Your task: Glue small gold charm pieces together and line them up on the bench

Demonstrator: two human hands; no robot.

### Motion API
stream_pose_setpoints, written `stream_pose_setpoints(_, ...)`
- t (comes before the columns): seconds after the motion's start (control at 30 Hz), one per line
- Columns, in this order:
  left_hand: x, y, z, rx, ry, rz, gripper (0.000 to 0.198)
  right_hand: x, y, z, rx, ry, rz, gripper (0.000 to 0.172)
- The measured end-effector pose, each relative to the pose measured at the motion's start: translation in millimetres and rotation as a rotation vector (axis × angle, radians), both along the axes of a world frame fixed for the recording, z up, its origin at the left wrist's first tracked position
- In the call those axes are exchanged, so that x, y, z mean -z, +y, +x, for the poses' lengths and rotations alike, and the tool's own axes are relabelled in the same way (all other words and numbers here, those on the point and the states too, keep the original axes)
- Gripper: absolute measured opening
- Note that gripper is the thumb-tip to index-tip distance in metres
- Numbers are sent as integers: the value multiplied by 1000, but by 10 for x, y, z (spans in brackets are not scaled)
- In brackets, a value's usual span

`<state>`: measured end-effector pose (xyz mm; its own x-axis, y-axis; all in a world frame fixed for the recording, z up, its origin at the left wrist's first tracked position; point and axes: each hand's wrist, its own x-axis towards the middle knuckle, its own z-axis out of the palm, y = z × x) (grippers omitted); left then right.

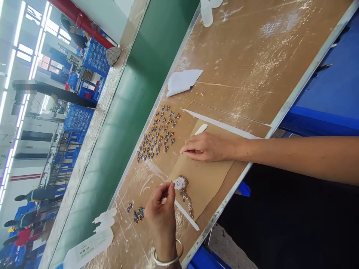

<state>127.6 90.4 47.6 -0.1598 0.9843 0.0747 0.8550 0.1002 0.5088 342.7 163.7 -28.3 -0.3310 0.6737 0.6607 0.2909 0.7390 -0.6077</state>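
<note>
My left hand (161,205), with a silver bangle at its wrist, is closed in a pinch beside a round whitish pasty patch (180,183) on a brown paper sheet (213,177). Something tiny and dark shows at its fingertips, too small to name. Over the same sheet my right hand (206,147) has thumb and fingers pressed together; what they hold, if anything, is hidden. Close to its knuckles lies a white rounded flat piece (201,129). Many small gold-and-blue pieces (157,136) stand in rows beyond my hands. A heap of similar pieces (139,215) lies left of my left hand.
White bottles (89,248) lie at the table's left, and another white bottle (206,15) is at the far right end. A crumpled white paper (183,82) rests past the rows. A green belt (134,97) runs behind the table. People and blue crates (78,117) are in the background.
</note>
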Motion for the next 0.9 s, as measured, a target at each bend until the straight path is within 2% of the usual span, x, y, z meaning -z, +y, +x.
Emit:
stream_pose_setpoints(0.37, -8, 47, 38, 44, 69, -21, 21, 3, 6, 1, -12, -1, -14, 25)
stream_pose_setpoints(0.47, -39, 15, 21, 5, 43, -10, 23, -2, 5, 8, -11, -1, -11, 26)
stream_pose_setpoints(0.6, -130, -151, -86, -188, -55, 53, 28, -44, -24, 30, -15, -19, -79, 27)
stream_pose_setpoints(0.7, -113, -338, -232, -386, -136, 125, 31, -76, -56, 39, -9, -22, -121, 29)
stream_pose_setpoints(0.8, 48, -538, -425, -576, -245, 189, 28, -72, -74, 28, -16, -1, -153, 27)
stream_pose_setpoints(0.9, 269, -723, -612, -654, -291, 150, 24, -33, -76, 2, -33, 15, -162, 24)
